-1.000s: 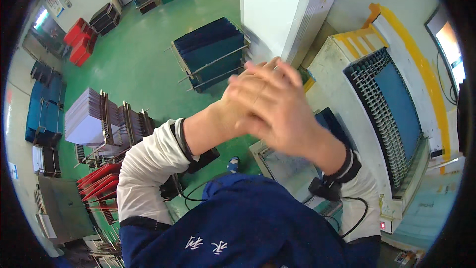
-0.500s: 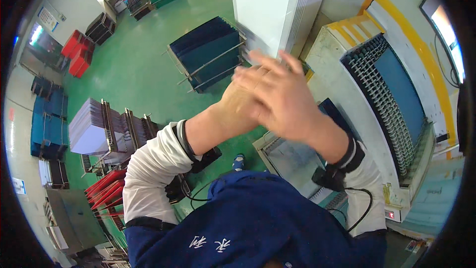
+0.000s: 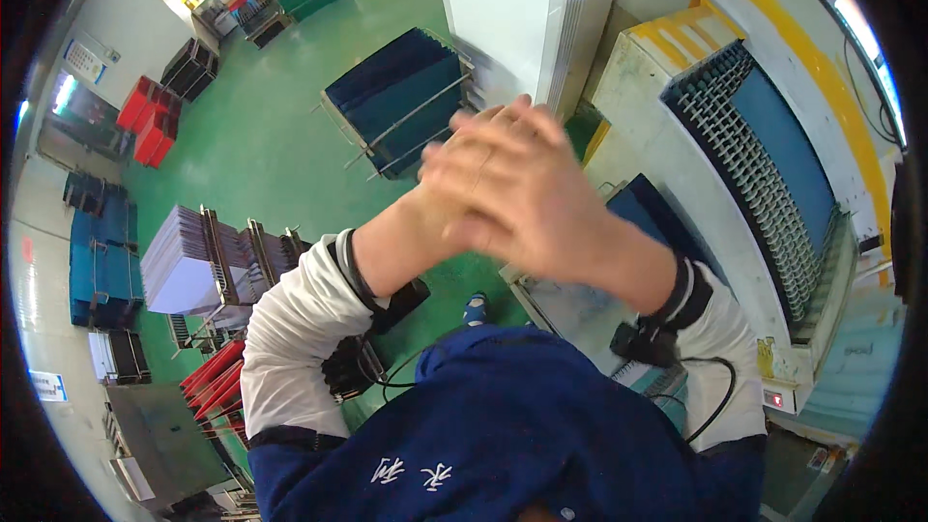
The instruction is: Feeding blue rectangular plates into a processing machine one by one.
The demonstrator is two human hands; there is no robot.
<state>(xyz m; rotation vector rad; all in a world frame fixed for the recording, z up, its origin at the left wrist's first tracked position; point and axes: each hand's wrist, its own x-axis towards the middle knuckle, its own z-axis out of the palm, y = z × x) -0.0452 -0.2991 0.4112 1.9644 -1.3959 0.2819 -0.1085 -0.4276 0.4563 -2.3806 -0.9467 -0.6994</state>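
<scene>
Left hand [image 3: 437, 212], under right fingers [image 3: 474, 170], apparently touching

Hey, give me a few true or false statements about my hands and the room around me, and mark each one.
1. The left hand lies over the right hand. False: the right hand lies over the left hand.
2. A blue panel lies on the roller conveyor at right. True.
3. The floor is red. False: it is green.
4. Red panels stand at the picture's left. True.
5. The forearm sleeves are white. True.
</scene>
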